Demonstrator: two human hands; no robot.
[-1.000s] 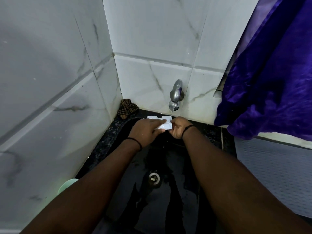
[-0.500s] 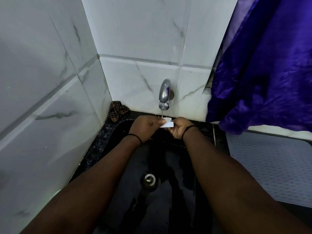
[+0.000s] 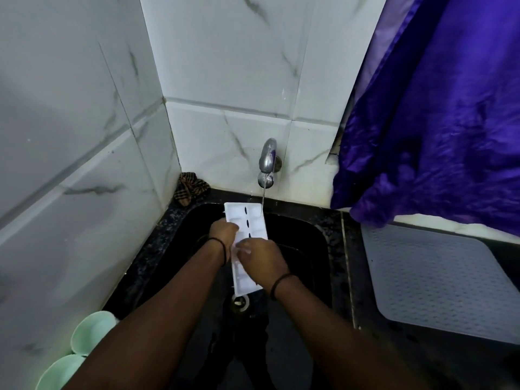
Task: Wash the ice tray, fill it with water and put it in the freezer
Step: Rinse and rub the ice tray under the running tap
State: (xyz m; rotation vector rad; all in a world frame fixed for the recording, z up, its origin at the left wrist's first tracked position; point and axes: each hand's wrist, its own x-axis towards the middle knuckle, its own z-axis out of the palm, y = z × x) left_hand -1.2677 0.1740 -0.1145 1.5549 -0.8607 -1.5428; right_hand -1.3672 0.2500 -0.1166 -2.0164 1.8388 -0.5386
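Nearest the camera, at 7 o'clock, 2 pale green plastic bowls (image 3: 84,337) sit on the counter edge, well clear of the work.

The black stone sink (image 3: 304,249) fills the centre, its metal drain (image 3: 239,301) just below the near end of the white plastic ice tray (image 3: 246,237). The tray is held lengthwise over the basin, running from 6 to 12 o'clock, compartments up, so that runoff falls into the drain.

The left hand (image 3: 223,230) grips the tray's left long edge, fingers curled on it; this appears to steady the tray. The right hand (image 3: 260,261) lies over the tray's middle, fingers bent onto the compartments, probably rubbing them; whether the thumb wraps under cannot be told.

The tray's far end sits under the thin water stream (image 3: 263,199) from the chrome wall tap (image 3: 267,161) at 12 o'clock, which wets the far compartments first.

A checked brown cloth (image 3: 191,187) lies in the corner at 11 o'clock. A grey perforated mat (image 3: 439,280) lies at 3 o'clock, below a purple satin curtain (image 3: 436,122).

Judgement: washing is in hand; filling and freezing remain.
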